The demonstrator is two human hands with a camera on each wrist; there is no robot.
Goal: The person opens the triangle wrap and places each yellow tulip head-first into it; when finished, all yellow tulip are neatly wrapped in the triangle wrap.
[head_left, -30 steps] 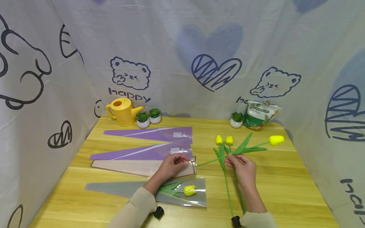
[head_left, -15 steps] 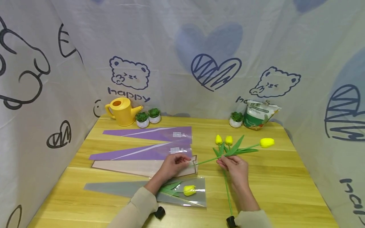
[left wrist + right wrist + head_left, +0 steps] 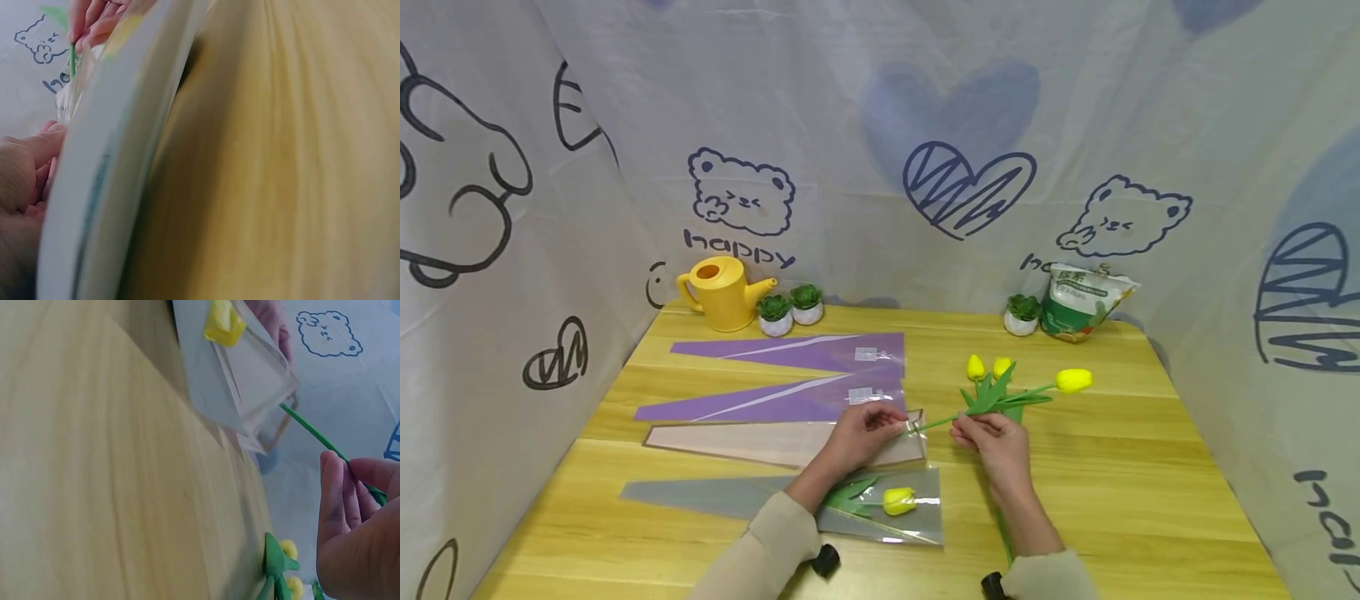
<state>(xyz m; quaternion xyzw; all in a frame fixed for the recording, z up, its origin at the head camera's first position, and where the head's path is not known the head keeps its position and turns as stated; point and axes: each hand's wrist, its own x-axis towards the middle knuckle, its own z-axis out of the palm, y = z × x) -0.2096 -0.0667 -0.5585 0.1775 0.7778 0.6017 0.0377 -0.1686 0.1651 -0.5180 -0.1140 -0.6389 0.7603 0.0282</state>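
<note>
My right hand (image 3: 996,454) pinches the green stem of a yellow artificial tulip (image 3: 1073,381), its bloom pointing right. The stem's far end passes into the mouth of a pale pink flower sleeve (image 3: 737,440) with a brown border. At that mouth, my left hand (image 3: 865,437) pinches the sleeve's clear film; the right wrist view shows the stem (image 3: 315,431) entering the raised opening. Nearer me lies a grey sleeve (image 3: 715,493) with another yellow tulip (image 3: 898,501) inside, partly under my left forearm. Two more tulips (image 3: 975,367) lie behind my right hand, their stems mostly hidden.
Two purple sleeves (image 3: 820,392) lie flat at the left. Along the back edge stand a yellow watering can (image 3: 724,296), small potted succulents (image 3: 807,304) and a green-white bag (image 3: 1078,304). Wooden tabletop (image 3: 1150,467) shows at the right; printed curtains surround it.
My right hand has moved left with the tulip, and its stem reaches further into the pink sleeve. The sleeve has shifted slightly right, while my left hand has barely moved.
</note>
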